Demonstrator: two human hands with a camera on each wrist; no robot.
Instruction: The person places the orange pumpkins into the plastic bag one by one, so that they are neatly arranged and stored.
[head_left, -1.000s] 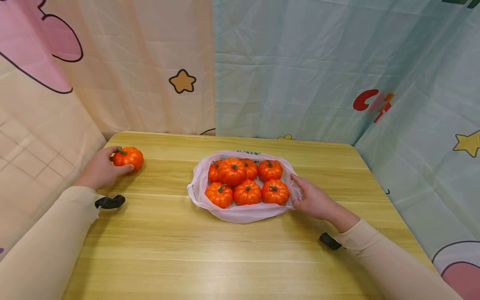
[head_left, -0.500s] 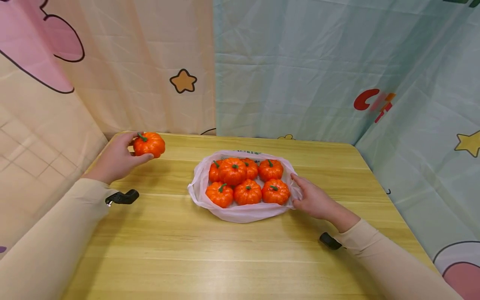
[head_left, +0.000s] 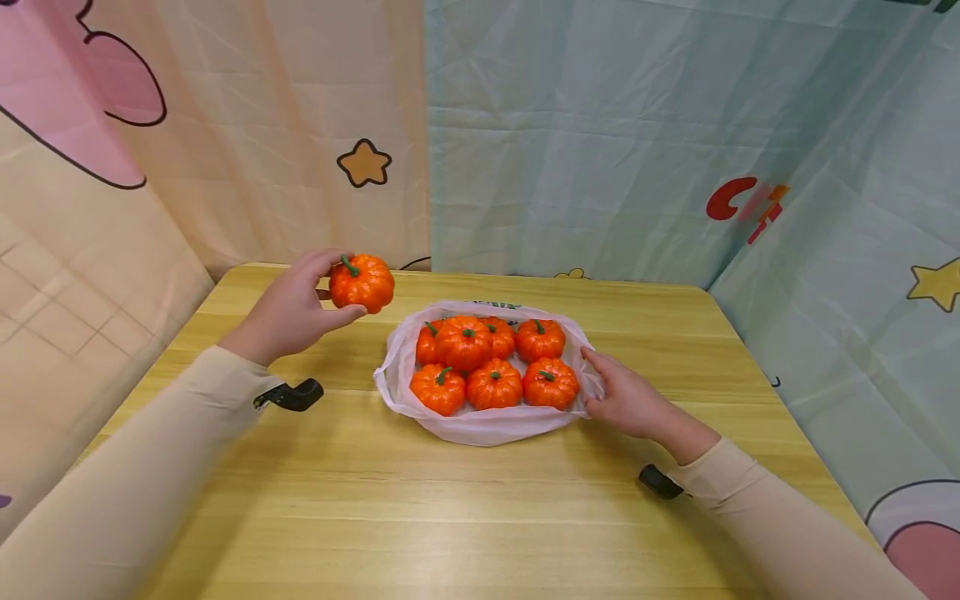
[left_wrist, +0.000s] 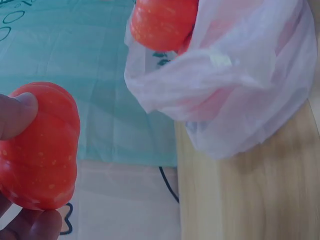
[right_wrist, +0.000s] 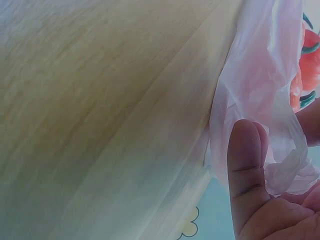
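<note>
In the head view my left hand (head_left: 296, 312) holds a small orange pumpkin (head_left: 362, 283) with a green stem, raised above the table's back left. The left wrist view shows the thumb on one side of this pumpkin (left_wrist: 42, 150) and fingertips on the other. A white plastic bag (head_left: 487, 429) lies mid-table, its mouth spread wide around several similar pumpkins (head_left: 495, 385). My right hand (head_left: 633, 400) pinches the bag's right rim. In the right wrist view the thumb lies outside the bag (right_wrist: 250, 85) and a finger reaches over its edge.
The wooden table (head_left: 450, 517) ends at a back edge against hanging printed curtains (head_left: 570, 167). More curtain closes in the left and right sides. Black wrist mounts (head_left: 292, 395) stick out below both forearms.
My left hand has lifted the pumpkin from the table's back left and carried it rightward, nearer the bag. The right hand and the bag have stayed put.
</note>
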